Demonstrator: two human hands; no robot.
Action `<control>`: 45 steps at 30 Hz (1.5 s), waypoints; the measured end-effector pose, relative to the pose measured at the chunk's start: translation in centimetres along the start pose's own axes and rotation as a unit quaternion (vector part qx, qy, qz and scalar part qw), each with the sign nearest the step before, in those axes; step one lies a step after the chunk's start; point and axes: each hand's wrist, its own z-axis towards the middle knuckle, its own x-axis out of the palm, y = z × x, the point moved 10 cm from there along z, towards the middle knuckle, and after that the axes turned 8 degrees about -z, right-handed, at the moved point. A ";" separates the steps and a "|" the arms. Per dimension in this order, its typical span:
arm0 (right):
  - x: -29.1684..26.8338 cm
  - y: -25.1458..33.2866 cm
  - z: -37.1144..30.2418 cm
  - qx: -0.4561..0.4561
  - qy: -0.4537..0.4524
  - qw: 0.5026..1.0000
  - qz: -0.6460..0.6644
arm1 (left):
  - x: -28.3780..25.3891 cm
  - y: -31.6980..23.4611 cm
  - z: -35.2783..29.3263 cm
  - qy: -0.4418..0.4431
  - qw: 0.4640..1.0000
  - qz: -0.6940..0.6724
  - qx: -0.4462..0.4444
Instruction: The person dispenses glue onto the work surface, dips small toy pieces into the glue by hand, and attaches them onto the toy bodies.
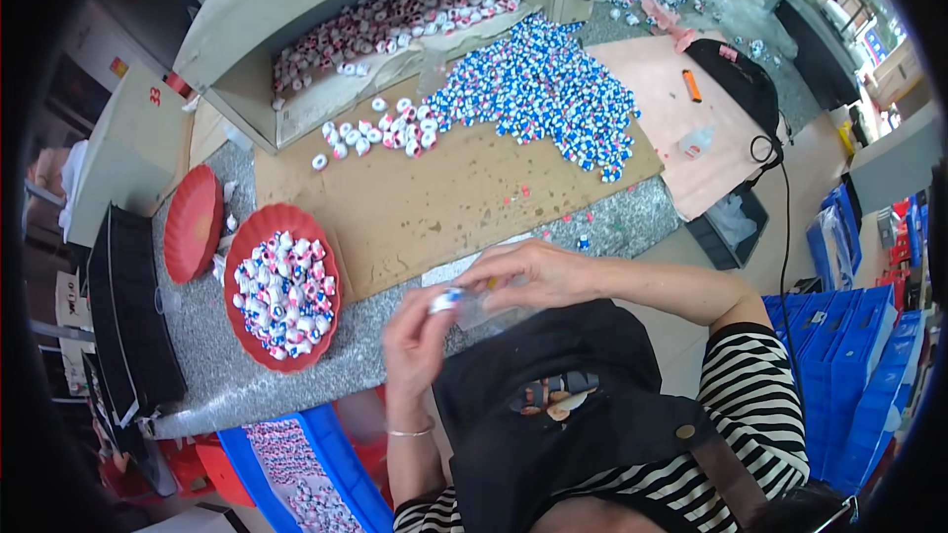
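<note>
Both my hands meet in front of my dark apron, close to the near edge of the counter. Between the fingertips of my left hand is a small white and blue piece. My right hand is closed beside it, with a see-through thing and a bit of yellow at its fingers; its kind is unclear. To the left of my hands, a scalloped red bowl holds many small white, blue and pink pieces. Beyond my hands lies a flat cardboard sheet.
A heap of blue and white pieces and loose white and pink pieces lie on the cardboard. Behind stands an open box-like housing. A second red dish, a blue crate, an orange lighter and a black cable surround me.
</note>
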 end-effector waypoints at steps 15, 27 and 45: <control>-12.0 -7.8 4.1 -0.052 -0.090 0.836 -0.539 | -1.1 0.2 15.7 -0.115 0.926 0.333 0.136; -11.1 -5.6 -0.3 -0.013 -0.070 0.896 -0.437 | 0.7 4.5 11.4 -0.047 0.988 -0.100 -0.104; -4.4 -2.2 -0.8 -0.044 -0.059 0.929 -0.363 | -0.8 4.7 -3.2 -0.101 0.947 -0.299 -0.056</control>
